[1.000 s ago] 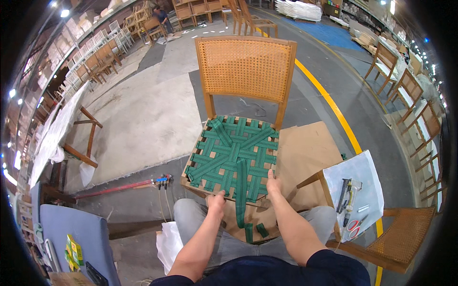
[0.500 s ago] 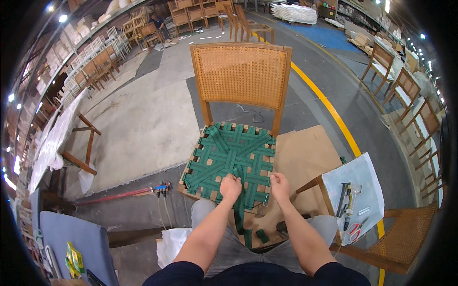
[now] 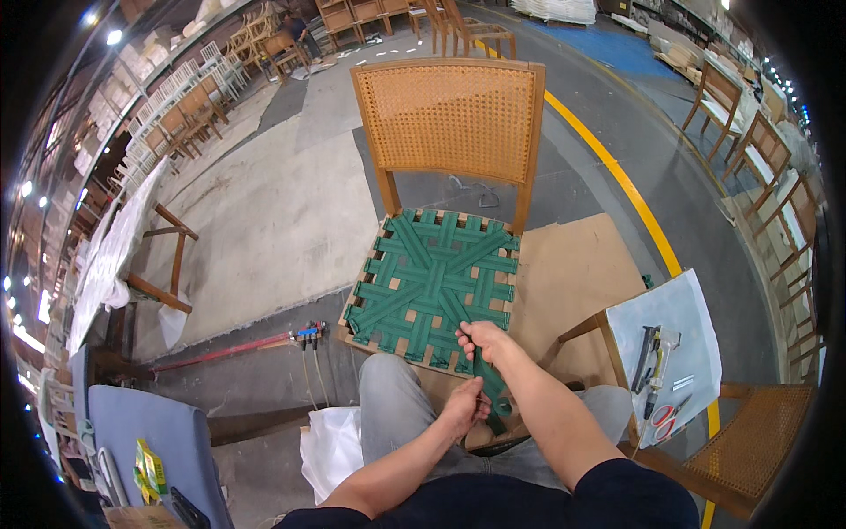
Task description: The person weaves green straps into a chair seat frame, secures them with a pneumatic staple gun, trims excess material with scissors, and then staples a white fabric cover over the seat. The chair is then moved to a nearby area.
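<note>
Your right hand [image 3: 480, 339] moved back to seat's [image 3: 432, 286] front edge, now clenching loose green strap [image 3: 490, 388]; left hand [image 3: 464, 406] dropped below, gripping strap's lower end. Weaving looks near finished.

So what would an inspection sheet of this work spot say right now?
Surface: cardboard sheet on a concrete floor.
Job's things: wooden chair with a cane back; seat woven with green webbing.
Clutter: white bag; tools on a white cloth, lower right.
Hands: right hand grips a loose green strap at the seat's front edge; left hand holds it lower down.
Cables: red hose on the floor.
Surroundings: many chairs along a yellow floor line.
</note>
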The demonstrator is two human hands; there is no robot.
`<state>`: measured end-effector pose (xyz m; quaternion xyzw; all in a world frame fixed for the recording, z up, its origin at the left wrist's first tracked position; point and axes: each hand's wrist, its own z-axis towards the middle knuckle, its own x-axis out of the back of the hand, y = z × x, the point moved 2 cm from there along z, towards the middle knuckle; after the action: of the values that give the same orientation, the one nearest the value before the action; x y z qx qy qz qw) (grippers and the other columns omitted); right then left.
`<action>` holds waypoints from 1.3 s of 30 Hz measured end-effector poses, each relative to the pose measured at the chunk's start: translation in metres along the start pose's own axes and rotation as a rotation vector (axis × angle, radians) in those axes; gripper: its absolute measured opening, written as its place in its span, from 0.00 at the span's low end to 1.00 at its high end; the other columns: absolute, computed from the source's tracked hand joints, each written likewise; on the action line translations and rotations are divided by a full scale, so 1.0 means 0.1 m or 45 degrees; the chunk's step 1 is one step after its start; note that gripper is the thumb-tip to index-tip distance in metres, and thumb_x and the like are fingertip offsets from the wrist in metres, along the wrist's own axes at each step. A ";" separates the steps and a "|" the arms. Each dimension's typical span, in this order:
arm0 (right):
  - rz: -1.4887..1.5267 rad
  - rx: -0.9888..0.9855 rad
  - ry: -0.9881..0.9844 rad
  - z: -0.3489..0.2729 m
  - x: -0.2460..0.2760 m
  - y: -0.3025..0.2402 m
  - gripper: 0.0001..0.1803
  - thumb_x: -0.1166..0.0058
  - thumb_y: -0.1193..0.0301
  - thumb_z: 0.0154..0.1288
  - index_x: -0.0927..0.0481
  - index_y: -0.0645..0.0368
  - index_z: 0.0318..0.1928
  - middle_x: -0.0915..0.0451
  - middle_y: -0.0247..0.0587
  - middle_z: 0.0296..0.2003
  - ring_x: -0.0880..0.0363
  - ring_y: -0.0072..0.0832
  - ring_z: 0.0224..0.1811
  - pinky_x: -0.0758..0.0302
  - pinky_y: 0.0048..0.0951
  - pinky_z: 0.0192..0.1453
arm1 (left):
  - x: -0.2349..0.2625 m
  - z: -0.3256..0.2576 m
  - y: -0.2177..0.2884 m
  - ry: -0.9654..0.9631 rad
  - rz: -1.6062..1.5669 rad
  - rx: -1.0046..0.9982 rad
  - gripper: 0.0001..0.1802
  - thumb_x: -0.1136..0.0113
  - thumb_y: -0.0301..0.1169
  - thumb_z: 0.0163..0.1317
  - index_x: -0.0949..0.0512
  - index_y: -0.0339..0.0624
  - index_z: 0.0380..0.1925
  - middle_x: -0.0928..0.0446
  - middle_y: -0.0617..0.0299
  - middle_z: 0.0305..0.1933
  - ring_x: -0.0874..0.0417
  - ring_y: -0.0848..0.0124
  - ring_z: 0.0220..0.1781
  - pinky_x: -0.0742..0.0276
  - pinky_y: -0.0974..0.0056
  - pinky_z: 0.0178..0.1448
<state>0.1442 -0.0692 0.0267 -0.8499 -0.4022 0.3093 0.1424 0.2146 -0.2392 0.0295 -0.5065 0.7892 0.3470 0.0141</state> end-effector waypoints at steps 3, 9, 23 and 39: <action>-0.177 0.085 0.189 -0.11 0.10 0.24 0.19 0.55 0.56 0.88 0.25 0.57 0.41 0.31 0.30 0.23 0.40 0.24 0.17 0.37 0.36 0.23 | 0.20 0.06 -0.01 0.341 -0.142 0.250 0.35 0.44 0.67 0.76 0.23 0.49 0.62 0.20 0.58 0.51 0.15 0.58 0.50 0.15 0.44 0.48; -0.497 0.351 0.401 -0.47 0.13 0.75 0.22 0.53 0.55 0.87 0.21 0.58 0.38 0.25 0.34 0.25 0.32 0.29 0.20 0.32 0.40 0.27 | 0.20 0.68 0.58 0.493 -1.105 -0.264 0.48 0.42 0.68 0.73 0.36 0.48 0.80 0.36 0.51 0.82 0.32 0.49 0.80 0.30 0.36 0.78; -0.701 0.401 0.573 -1.04 0.57 1.59 0.25 0.54 0.54 0.85 0.20 0.58 0.33 0.20 0.45 0.27 0.21 0.40 0.33 0.27 0.43 0.40 | 0.02 0.73 0.67 0.847 -1.029 -0.118 0.55 0.35 0.67 0.68 0.42 0.47 0.84 0.46 0.54 0.89 0.42 0.54 0.87 0.48 0.40 0.88; -1.088 0.359 0.544 -0.74 0.75 1.56 0.26 0.53 0.52 0.84 0.18 0.61 0.36 0.16 0.51 0.30 0.14 0.49 0.37 0.22 0.47 0.45 | 0.31 0.68 0.54 0.528 -0.991 -0.212 0.52 0.37 0.67 0.70 0.41 0.50 0.84 0.42 0.56 0.87 0.35 0.54 0.83 0.38 0.37 0.83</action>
<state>0.3212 -0.1095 -0.0237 -0.6258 -0.6307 0.0934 0.4492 0.1334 -0.2124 -0.0052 -0.8241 0.4951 0.2694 -0.0558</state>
